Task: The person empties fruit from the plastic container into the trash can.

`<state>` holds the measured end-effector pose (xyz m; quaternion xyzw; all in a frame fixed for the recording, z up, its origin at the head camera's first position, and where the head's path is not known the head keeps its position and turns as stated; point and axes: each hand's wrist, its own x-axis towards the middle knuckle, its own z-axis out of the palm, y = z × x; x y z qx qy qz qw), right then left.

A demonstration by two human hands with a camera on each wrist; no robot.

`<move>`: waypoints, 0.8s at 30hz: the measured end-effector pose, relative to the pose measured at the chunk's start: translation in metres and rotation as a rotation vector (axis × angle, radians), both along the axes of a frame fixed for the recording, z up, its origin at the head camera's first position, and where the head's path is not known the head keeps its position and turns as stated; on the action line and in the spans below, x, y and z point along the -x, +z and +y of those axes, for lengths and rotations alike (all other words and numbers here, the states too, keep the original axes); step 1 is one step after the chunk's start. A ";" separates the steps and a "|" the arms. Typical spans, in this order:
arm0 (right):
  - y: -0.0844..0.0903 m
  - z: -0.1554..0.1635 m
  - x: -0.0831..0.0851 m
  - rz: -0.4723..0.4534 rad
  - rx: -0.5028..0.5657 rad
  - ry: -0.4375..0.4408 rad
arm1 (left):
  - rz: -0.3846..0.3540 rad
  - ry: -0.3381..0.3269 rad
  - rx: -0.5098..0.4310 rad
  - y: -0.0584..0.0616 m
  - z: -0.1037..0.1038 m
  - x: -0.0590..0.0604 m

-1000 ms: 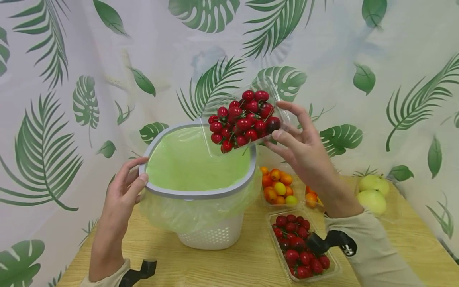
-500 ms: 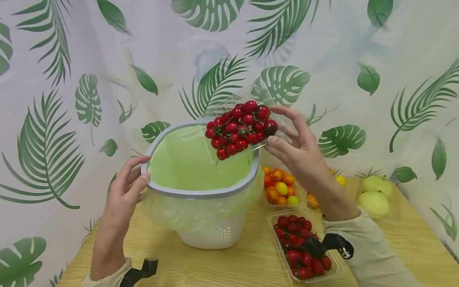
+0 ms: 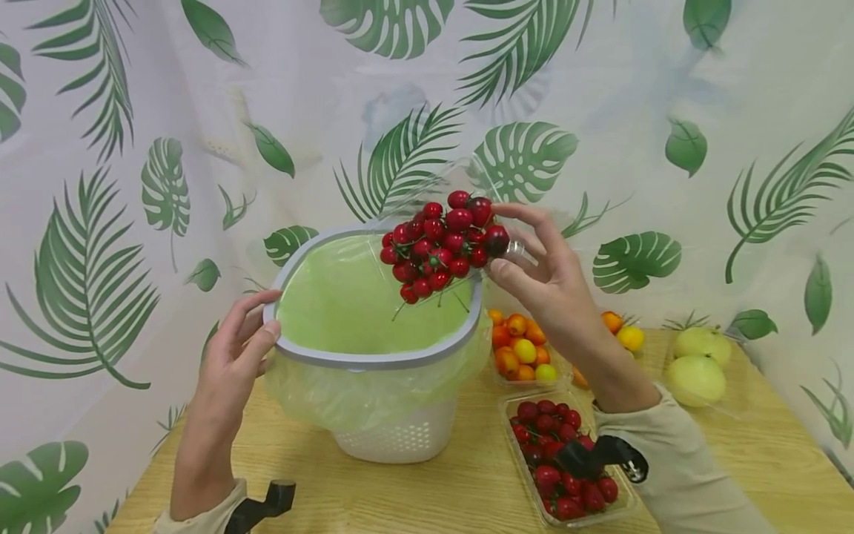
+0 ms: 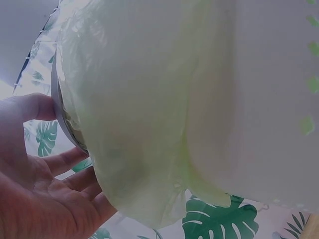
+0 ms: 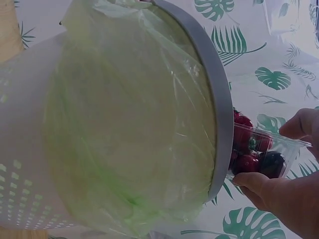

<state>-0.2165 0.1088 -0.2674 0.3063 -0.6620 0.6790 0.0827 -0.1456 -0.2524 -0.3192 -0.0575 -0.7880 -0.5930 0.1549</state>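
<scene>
A white perforated waste bin point(image 3: 400, 437) stands on the table, lined with a pale green plastic bag point(image 3: 333, 297) under a grey rim ring. My left hand point(image 3: 230, 356) pinches that rim at its left side, thumb outside and fingers behind. Over the bin's right side my right hand point(image 3: 547, 274) grips a clear plastic box point(image 3: 477, 174) by its right end. The box is tilted down to the left, toward the bin opening. Red cherry tomatoes point(image 3: 434, 252) with green stems are bunched toward its lower side, and some stems hang over the opening.
Another clear box of red tomatoes point(image 3: 554, 460) lies on the wooden table point(image 3: 373, 497), right of the bin. Behind it is a box of orange and yellow fruits point(image 3: 520, 348). Pale green round fruits point(image 3: 697, 371) sit at the back right, before a leaf-patterned curtain point(image 3: 734, 185).
My right hand has moved left and slightly down with the box, tipping it further. The tomatoes have slid toward its lower left side. My left hand stays on the rim.
</scene>
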 end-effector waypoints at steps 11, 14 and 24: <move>0.001 -0.003 -0.001 0.017 -0.021 -0.020 | 0.016 -0.012 -0.049 -0.003 -0.001 0.005; 0.000 -0.005 0.000 0.015 -0.014 -0.022 | 0.014 -0.005 -0.039 -0.003 -0.001 0.004; -0.003 -0.011 0.003 0.072 0.003 -0.029 | 0.018 -0.011 -0.042 -0.003 -0.001 0.005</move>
